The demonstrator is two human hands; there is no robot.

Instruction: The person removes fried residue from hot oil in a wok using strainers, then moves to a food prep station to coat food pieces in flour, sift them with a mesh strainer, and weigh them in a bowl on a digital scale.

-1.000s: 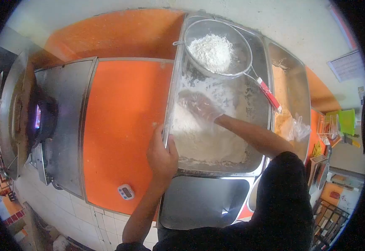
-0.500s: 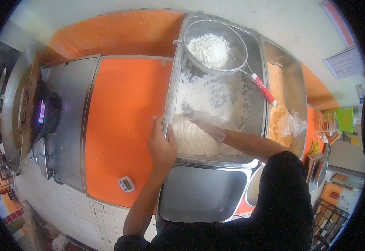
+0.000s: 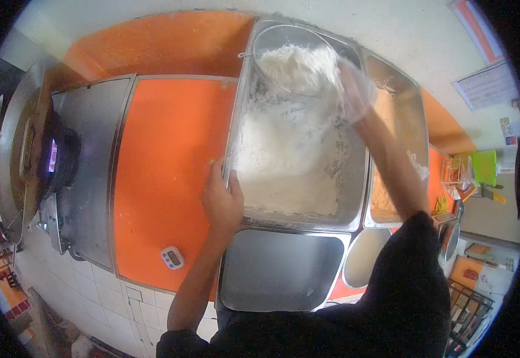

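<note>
My left hand (image 3: 223,200) grips the left rim of a large metal tray (image 3: 355,206), its thumb on the inner side. White flour (image 3: 284,161) covers the tray's bottom. Over the tray's far end rests a round wire sieve (image 3: 260,37) with a heap of flour (image 3: 295,65) in it. My right hand (image 3: 355,92), in a clear plastic glove, is at the right side of the sieve, smeared by motion. Its fingers cannot be made out, and it covers the sieve's handle.
Right of the tray stands a metal container (image 3: 418,119) with orange powder and a plastic bag. Nearer me are a dark metal basin (image 3: 281,271) and a round container (image 3: 364,256). A timer (image 3: 173,257) lies on the orange counter (image 3: 164,167); a wok (image 3: 30,149) is far left.
My right hand has moved from the flour at the tray's near left up to the sieve. The flour heap beside it now looks blurred. My left hand stays on the rim.
</note>
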